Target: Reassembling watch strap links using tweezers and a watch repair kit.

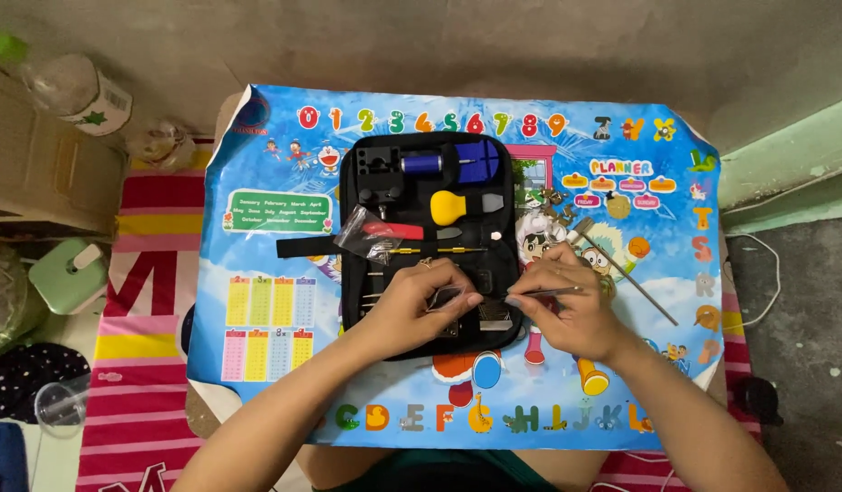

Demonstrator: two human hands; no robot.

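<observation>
My left hand (419,296) rests on the lower part of an open black tool case (427,239), its fingers pinching a small metal part (445,296); what the part is stays unclear. My right hand (566,305) holds thin metal tweezers (541,292) that point left toward that part. In the case lie a yellow-handled tool (451,206), a blue tool (476,161), a black holder block (377,169), a red-handled tool (393,230), thin screwdrivers (436,250) and a clear plastic bag (366,233).
The case lies on a colourful poster (266,273) with numbers and letters covering a small table. A long metal rod (627,271) and small metal pieces (553,202) lie right of the case. At left are a plastic bottle (70,87), a green device (67,273) and a clear cup (60,403).
</observation>
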